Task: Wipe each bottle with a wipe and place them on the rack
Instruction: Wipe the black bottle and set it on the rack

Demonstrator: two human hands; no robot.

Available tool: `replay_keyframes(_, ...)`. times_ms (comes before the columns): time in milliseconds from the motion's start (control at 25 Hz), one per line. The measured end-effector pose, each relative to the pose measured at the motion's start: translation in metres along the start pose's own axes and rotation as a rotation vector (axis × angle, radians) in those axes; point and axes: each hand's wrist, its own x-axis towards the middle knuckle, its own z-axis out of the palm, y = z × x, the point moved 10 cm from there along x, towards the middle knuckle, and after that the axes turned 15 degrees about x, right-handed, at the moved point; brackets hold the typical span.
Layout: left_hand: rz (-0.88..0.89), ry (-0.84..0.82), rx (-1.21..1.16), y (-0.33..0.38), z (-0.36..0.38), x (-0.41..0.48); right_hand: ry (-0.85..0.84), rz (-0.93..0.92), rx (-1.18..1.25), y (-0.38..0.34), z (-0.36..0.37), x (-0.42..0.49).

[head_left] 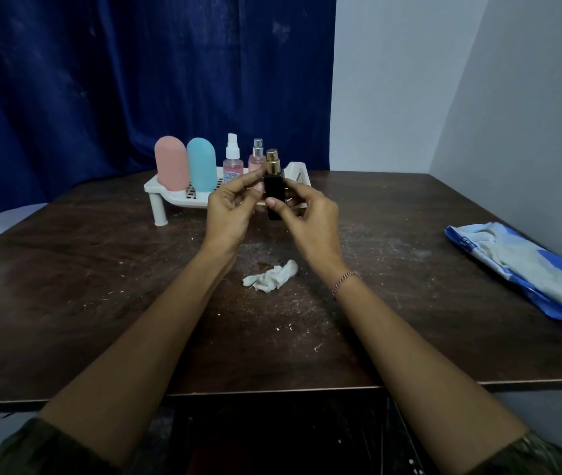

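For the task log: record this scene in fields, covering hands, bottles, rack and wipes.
left hand: pinches black bottle near its gold sprayer
right hand: grips black bottle's body
rack: pink bottle, blue bottle, white-topped spray bottle, small pink spray bottle, all upright
wipe: crumpled on table, untouched
wipe pack: table's right side

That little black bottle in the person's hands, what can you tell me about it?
The black bottle is small, square-sided and dark, perhaps glass, with a gold spray top, uncapped. It is held upright above the table, in front of the white rack. The left hand pinches its upper part with fingertips; the right hand grips its lower body, thumb across the front. The crumpled wipe lies apart on the table.
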Motion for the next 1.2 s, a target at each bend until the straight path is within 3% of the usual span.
replay_keyframes(1200, 0.067, -0.005, 0.222, 0.007, 0.004, -0.006, -0.047, -0.004, -0.050, 0.013, 0.004, 0.002)
